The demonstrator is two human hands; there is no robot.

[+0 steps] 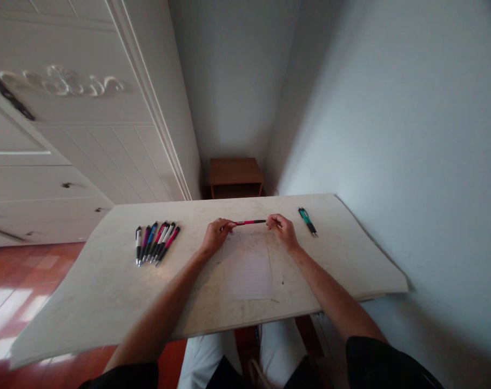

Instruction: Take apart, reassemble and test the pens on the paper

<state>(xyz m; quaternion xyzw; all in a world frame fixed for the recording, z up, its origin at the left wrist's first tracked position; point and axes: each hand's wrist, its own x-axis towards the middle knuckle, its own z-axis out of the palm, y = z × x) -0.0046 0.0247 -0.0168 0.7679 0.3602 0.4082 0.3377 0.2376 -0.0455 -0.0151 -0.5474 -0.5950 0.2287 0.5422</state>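
Note:
A pink and black pen is held level between my two hands, above the far edge of a lined sheet of paper. My left hand is closed on the pen's left end. At its black right end, the fingers of my right hand are pinched together; any small part inside them is hidden. To the right lies a teal and black pen, tip pointing toward me. Several pens in white, purple, blue and pink lie side by side on the left.
All of this is on a pale, marked table. Beyond its far edge stands a low brown wooden stand. A white cabinet is on the left, a plain wall close on the right. Small dark specks lie near the paper.

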